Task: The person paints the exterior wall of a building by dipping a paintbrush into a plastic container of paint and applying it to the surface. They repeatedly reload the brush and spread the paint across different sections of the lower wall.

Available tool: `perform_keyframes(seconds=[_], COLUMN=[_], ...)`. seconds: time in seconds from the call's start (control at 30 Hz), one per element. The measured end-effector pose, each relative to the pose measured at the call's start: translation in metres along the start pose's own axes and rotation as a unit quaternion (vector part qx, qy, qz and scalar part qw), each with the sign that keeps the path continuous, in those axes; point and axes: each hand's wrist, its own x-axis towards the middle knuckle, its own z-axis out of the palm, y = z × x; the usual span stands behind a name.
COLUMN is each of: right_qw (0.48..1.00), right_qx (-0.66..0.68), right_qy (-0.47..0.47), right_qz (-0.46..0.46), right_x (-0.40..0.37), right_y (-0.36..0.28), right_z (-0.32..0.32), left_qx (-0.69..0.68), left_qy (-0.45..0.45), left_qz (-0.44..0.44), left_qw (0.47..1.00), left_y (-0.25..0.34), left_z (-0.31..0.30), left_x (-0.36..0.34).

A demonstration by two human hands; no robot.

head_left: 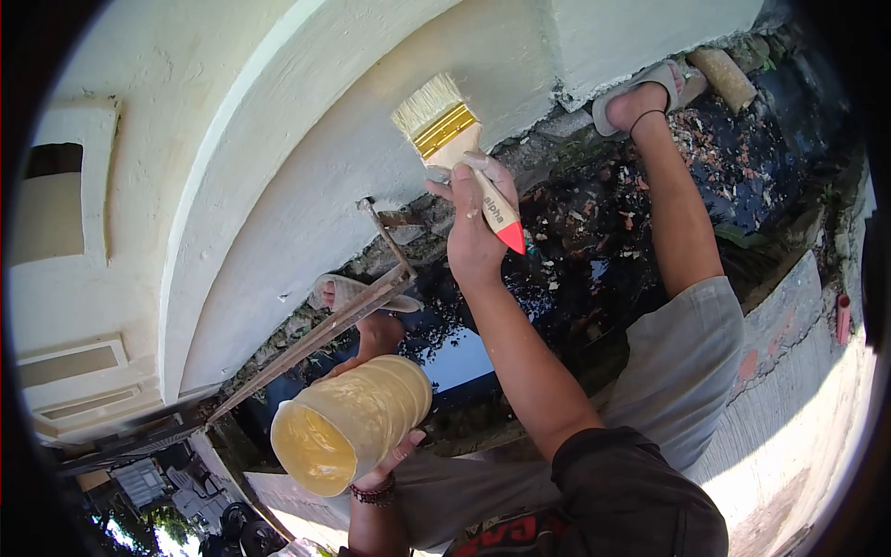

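Observation:
In my right hand (475,227) is a wide paintbrush (455,137), its handle gripped between thumb and fingers. The brush has pale bristles, a gold ferrule and a wooden handle with a red tip marked "alpha". Its bristles overlap the cream-white wall (362,139) in this view. Lower down, my left hand (401,457) holds a ribbed plastic container (385,399) from beneath, some of its fingers hidden behind it. The container is tilted with its wide mouth towards the lower left, and yellowish cream paint coats its inside. Whitish smears show on my right fingers.
My sandalled feet (640,97) stand at the wall's base, either side of a ditch of dark water (566,269) strewn with debris. A long bar (325,330) crosses near my left foot. A raised arch moulding (232,139) runs along the wall. A concrete edge (789,316) lies at right.

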Motion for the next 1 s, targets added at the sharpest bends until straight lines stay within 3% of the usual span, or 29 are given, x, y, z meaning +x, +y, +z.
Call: perform_keyframes(seconds=[0.07,0.13,0.17,0.23,0.27,0.37,0.5,0.67,0.8,0.9,0.97,1.0], right_qw=[0.992,0.961,0.962,0.979,0.99,0.999,0.993,0.997,0.993,0.997,0.998,0.996], right_qx=[-0.02,-0.176,-0.173,-0.17,-0.08,0.027,0.091,0.029,0.067,0.067,0.025,0.0], right_qy=[0.119,0.212,0.21,0.114,0.11,-0.036,-0.072,-0.039,-0.086,-0.033,0.018,0.056], right_qz=[0.041,0.008,0.005,0.014,0.043,0.008,0.024,0.057,0.035,0.037,0.049,0.066], right_x=[0.006,0.018,0.023,0.027,0.02,0.003,0.001,0.002,-0.001,0.014,0.014,0.013], right_y=[0.028,0.097,0.097,0.08,0.038,-0.023,-0.018,0.016,-0.008,0.017,0.04,0.048], right_z=[-0.026,-0.072,-0.063,-0.028,0.015,0.064,0.055,0.016,0.033,0.029,0.0,-0.017], left_qx=[-0.072,-0.059,-0.045,-0.023,0.0,-0.01,-0.008,0.012,0.039,0.024,-0.024,-0.026], left_qy=[-0.02,0.028,0.074,0.077,0.079,0.1,0.101,0.094,0.075,0.072,0.093,0.094], left_qz=[-0.046,0.004,0.049,0.082,0.109,0.096,0.022,0.089,0.107,0.115,0.037,0.04], left_qw=[0.996,0.998,0.995,0.993,0.991,0.99,0.995,0.992,0.991,0.99,0.995,0.994], left_y=[-0.002,0.005,0.008,0.008,0.007,0.005,0.015,0.005,-0.003,0.002,0.016,0.013], left_z=[0.0,0.009,0.011,0.008,0.008,0.009,0.007,0.006,0.003,0.006,0.012,0.011], left_x=[-0.002,0.0,0.004,0.01,0.011,0.009,0.0,0.005,0.008,0.009,0.005,0.008])
